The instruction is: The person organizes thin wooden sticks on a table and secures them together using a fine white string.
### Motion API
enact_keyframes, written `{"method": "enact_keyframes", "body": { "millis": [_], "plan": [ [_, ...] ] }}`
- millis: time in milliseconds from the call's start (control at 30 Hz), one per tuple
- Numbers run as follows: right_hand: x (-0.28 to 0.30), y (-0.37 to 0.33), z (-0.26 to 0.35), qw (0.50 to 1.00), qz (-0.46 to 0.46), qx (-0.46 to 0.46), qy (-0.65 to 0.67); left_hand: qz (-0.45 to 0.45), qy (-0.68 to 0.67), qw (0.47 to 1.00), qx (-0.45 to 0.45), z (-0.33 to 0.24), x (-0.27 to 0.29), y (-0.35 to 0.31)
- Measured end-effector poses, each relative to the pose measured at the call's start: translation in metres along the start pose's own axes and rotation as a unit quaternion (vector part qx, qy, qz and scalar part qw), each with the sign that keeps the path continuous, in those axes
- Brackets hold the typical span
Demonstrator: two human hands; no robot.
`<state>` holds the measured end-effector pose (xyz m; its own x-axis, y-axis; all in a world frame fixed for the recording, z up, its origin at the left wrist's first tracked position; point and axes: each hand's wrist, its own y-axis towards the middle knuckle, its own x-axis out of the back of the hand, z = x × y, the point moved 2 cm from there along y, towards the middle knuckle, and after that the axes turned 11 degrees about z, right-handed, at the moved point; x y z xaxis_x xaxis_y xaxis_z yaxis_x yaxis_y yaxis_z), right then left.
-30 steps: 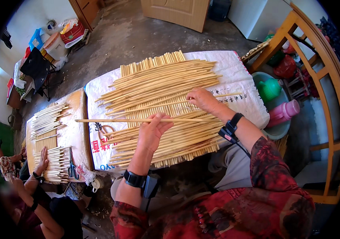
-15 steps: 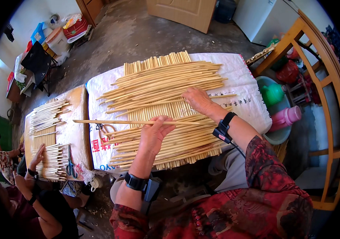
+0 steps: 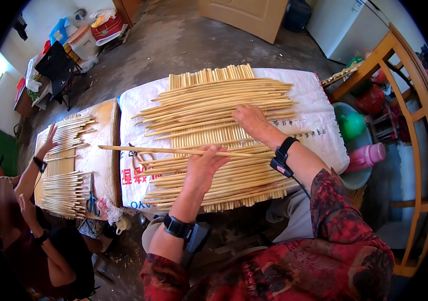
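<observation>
My left hand [image 3: 207, 163] is closed around a long, pale peeled stick [image 3: 146, 150], whose free end reaches left past the near pile of sticks [image 3: 224, 181]. Farther off, my right hand [image 3: 252, 120] has its fingers curled down at the near edge of the far pile of sticks [image 3: 214, 98]. A thin stick seems pinched there, though the fingertips are partly hidden. Both piles lie sideways over a layer of sticks set crosswise [image 3: 209, 75], on a table covered by a white printed cloth [image 3: 319, 145]. Scissors, partly hidden, lie left of the piles.
At the left, a co-worker's hand [image 3: 48, 140] is over similar sticks on a second table [image 3: 104, 125], where blue-handled scissors [image 3: 91, 203] lie. A wooden chair frame [image 3: 414, 115] and a basin [image 3: 359, 175] with a pink flask [image 3: 367, 156] stand at my right.
My view has shifted, so the tables appear farther right. My right hand has moved slightly away and left over the far pile. The co-worker's hand has moved to the farther sticks.
</observation>
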<state>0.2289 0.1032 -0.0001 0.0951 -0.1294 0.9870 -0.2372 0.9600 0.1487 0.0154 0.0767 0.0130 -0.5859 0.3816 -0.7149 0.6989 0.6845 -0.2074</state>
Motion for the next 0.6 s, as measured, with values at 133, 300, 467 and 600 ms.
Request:
{"method": "enact_keyframes", "body": {
  "millis": [133, 300, 467, 600],
  "plan": [
    [-0.001, 0.000, 0.004, 0.999, -0.008, -0.002, -0.031, -0.006, 0.008, 1.000, 0.004, -0.002, -0.004, -0.001],
    [0.010, 0.002, 0.004, 0.999, 0.013, 0.008, -0.040, -0.013, 0.003, 1.000, 0.007, -0.003, -0.003, -0.001],
    [0.042, -0.010, -0.020, 0.994, 0.023, -0.070, 0.080, -0.024, 0.007, 1.000, -0.001, -0.003, -0.006, -0.001],
    [0.079, -0.033, -0.061, 0.995, -0.025, -0.070, 0.060, 0.000, -0.001, 1.000, -0.008, -0.007, -0.003, -0.001]
  ]
}}
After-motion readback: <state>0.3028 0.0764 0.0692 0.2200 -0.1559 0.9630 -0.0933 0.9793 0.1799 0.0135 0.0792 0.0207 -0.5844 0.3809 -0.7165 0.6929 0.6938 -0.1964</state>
